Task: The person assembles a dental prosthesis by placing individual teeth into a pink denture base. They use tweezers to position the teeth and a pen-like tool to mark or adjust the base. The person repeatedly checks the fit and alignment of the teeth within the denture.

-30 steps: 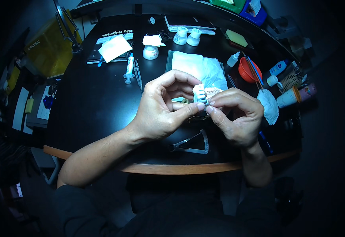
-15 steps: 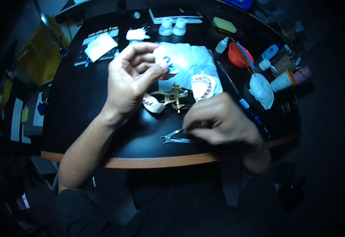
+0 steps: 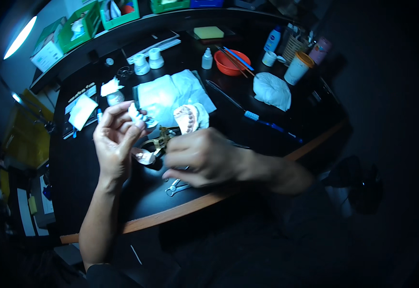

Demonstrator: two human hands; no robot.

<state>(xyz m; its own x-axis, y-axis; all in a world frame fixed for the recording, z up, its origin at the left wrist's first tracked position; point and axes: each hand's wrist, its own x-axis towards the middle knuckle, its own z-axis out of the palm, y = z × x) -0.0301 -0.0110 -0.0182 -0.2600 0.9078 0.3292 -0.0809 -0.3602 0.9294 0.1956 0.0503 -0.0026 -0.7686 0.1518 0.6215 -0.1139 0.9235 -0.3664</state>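
Observation:
My left hand (image 3: 115, 144) is raised over the desk and pinches a small white plaster dental model piece (image 3: 137, 115) with bluish teeth between thumb and fingers. My right hand (image 3: 197, 156) is blurred, fingers curled, above metal calipers (image 3: 172, 188) and covering part of them. Whether it holds anything does not show. Between the hands is a brass-coloured articulator (image 3: 157, 144), partly hidden by the right hand. Below the left hand's fingers rests a smaller plaster model (image 3: 144, 156). Just beyond my right hand stands a plaster dental arch model (image 3: 188, 117) with pinkish gum.
Crumpled white tissue (image 3: 166, 93) covers a pad behind the models. Further back are two small jars (image 3: 142, 65), a dropper bottle (image 3: 207, 58) and a red bowl (image 3: 231, 67) with brushes. A blue-handled brush (image 3: 267, 122) and a wad of tissue (image 3: 273, 91) lie to the right.
The view has turned, so the desk appears shifted left and tilted. My right hand has moved left over the calipers. My left hand still holds the dental model piece.

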